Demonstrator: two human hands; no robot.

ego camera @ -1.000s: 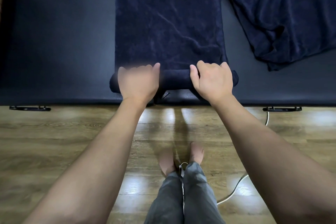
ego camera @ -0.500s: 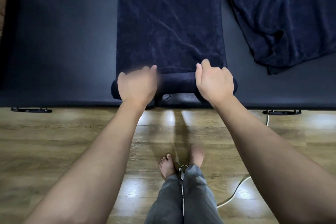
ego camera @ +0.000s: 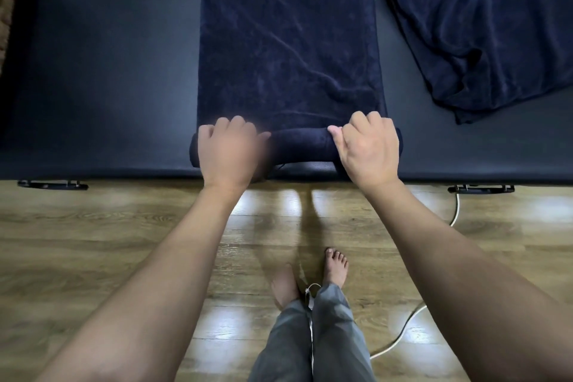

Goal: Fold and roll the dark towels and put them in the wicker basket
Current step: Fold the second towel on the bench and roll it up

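The left hand (ego camera: 228, 149) and right hand (ego camera: 369, 146) each curl over an end of the towel roll (ego camera: 299, 146) at the desk's (ego camera: 108, 87) near edge. Soft, limp cloth probably loosens easily, so holding both ends seems wise.

No text, label, brand, number or sign can be read anywhere in the frame.
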